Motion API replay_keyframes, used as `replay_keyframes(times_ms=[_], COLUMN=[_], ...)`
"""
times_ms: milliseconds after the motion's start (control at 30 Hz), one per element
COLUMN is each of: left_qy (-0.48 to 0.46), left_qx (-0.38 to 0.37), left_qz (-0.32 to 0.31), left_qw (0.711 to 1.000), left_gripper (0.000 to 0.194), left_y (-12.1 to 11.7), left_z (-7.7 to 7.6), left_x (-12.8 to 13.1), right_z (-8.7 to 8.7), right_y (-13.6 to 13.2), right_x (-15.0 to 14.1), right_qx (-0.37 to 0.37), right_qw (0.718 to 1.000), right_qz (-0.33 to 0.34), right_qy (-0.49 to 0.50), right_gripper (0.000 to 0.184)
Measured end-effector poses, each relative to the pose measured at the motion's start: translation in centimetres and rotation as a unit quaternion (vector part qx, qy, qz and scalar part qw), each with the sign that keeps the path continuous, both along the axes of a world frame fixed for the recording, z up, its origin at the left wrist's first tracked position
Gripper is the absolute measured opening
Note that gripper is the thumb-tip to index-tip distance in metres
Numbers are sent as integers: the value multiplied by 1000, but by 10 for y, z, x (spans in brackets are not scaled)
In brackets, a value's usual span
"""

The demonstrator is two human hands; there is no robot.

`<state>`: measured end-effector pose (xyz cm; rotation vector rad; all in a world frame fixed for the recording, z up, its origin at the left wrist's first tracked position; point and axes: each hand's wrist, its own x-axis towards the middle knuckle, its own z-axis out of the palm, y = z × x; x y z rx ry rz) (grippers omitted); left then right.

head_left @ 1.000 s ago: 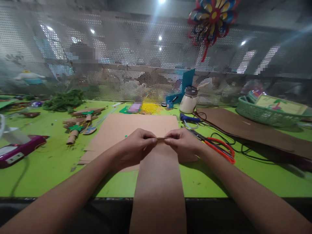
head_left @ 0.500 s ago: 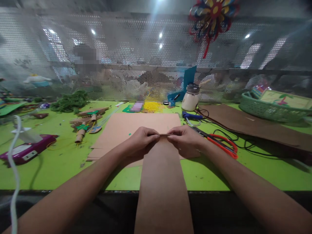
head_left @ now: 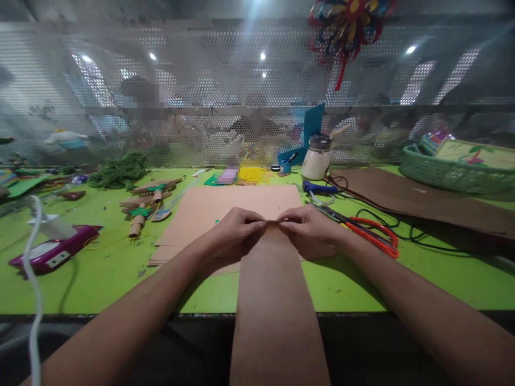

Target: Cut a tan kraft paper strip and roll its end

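Note:
A long strip of brown cardboard (head_left: 278, 305) runs from the bottom of the view up to both hands, hanging over the table's front edge. My left hand (head_left: 240, 230) pinches the far end's left side between thumb and fingers. On the right side of that same end, my right hand (head_left: 308, 228) grips it in a like pinch. The end looks bent or folded over where the thumbs press. Beneath and beyond the hands lie several flat sheets of tan cardboard (head_left: 201, 214), partly covered by the hands and the strip.
Right of the hands lie red-handled scissors (head_left: 376, 236) and a blue glue gun (head_left: 319, 187) with a black cord. A jar (head_left: 316, 161), brown sheets (head_left: 374, 187) and a green basket (head_left: 442, 174) stand farther back. On the left are a purple power strip (head_left: 56, 252) and cardboard figures (head_left: 139, 217).
Both hands keep their pinch on the cardboard strip with hardly any movement. The whole scene has shifted slightly to the right in view.

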<state>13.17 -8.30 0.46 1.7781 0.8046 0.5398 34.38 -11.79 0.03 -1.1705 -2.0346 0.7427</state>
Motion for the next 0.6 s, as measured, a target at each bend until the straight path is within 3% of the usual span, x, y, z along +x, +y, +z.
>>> replay_keyframes(times_ms=[333,600], left_qy=[11,63], left_qx=[6,101], left_qz=[20,32], left_qw=[1000,992], left_gripper=[25,27], left_y=[-3,3], left_z=[0,-1], left_x=[1,-1], right_z=[4,2], right_y=[-2,-4], right_x=[-5,-8], right_qx=[11,-12], right_qw=[1000,1000], right_qz=[4,-8], right_qy=[-13,4], right_gripper=[21,20])
